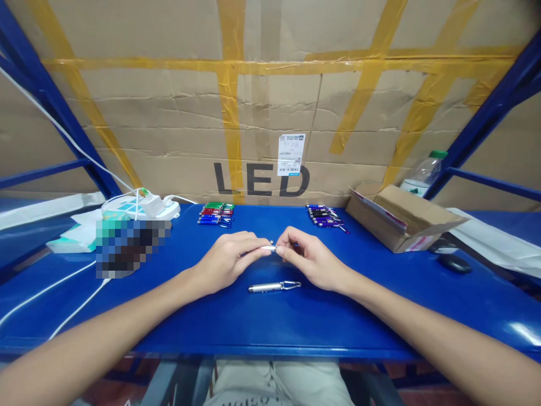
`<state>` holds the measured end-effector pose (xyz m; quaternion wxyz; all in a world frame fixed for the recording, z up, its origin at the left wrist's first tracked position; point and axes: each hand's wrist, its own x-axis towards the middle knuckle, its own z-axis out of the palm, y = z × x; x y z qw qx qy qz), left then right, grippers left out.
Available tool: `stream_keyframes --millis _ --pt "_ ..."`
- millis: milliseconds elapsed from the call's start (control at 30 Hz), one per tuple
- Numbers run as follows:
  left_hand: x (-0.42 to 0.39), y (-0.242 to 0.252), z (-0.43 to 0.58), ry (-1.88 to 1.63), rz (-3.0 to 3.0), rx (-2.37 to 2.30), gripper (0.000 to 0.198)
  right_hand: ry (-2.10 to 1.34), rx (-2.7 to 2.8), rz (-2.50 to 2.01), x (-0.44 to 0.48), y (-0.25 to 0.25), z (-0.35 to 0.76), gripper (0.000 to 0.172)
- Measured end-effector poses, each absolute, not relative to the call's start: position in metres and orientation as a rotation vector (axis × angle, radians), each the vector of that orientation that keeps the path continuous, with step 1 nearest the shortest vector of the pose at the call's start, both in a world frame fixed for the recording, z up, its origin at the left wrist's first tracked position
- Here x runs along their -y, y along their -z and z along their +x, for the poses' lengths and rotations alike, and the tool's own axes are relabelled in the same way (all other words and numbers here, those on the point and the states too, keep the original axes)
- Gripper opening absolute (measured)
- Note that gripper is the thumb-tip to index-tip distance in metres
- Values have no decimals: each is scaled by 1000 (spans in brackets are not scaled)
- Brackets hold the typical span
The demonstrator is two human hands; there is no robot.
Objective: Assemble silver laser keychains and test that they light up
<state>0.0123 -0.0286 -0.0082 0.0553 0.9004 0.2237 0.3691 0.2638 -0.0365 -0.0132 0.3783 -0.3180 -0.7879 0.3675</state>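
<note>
My left hand [230, 256] and my right hand [305, 256] meet over the middle of the blue table [270, 321]. Both pinch one small silver keychain flashlight [267, 247] between their fingertips, the left on its body and the right at its end. A second silver keychain flashlight [274, 286] with a clip lies flat on the table just in front of my hands, touched by neither.
Two piles of coloured keychain flashlights lie at the back, one left [216, 213] and one right [324, 216]. An open cardboard box [399, 217] and a plastic bottle [422, 172] stand at the right. A power strip [143, 207] with white cables sits at the left. A cardboard wall [270, 101] closes the back.
</note>
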Motion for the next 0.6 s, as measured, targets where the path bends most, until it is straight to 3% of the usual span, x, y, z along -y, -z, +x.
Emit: stream_keyframes --millis 600 --pt "32 1 19 -853 2442 -821 34 -270 2336 -712 37 12 274 11"
